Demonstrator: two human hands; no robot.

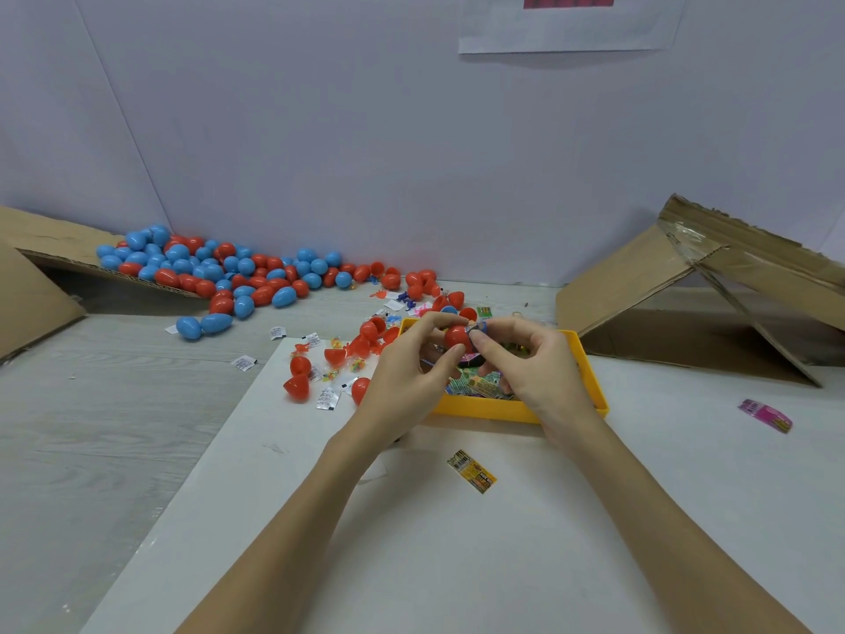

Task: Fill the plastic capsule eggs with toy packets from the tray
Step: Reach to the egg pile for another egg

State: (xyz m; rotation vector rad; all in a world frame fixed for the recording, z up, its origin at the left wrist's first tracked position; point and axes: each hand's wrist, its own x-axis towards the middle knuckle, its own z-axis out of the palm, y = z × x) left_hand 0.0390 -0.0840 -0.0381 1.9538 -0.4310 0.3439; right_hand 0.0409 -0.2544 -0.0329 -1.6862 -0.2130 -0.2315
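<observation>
Two bare forearms reach up from the near edge to meet over the yellow tray (pixel 484 408). Left hand (pixel 402 372) curls its fingers round a red capsule half (pixel 456 337), held just above the tray; right hand (pixel 530 363) pinches a small toy packet (pixel 478 328) against the half's rim — the two hands close together, each clamped on its own piece. It looks like the stuffing step, with the packet part-way in. Next, I judge, comes pressing it fully inside, then finding a matching half to snap on. More packets lie in the tray; a yellow packet (pixel 472 471) sits nearer on the white board (pixel 320 519), and open red halves (pixel 299 377) lie scattered left. Closed blue and red eggs (pixel 219 272) pile up beyond.
</observation>
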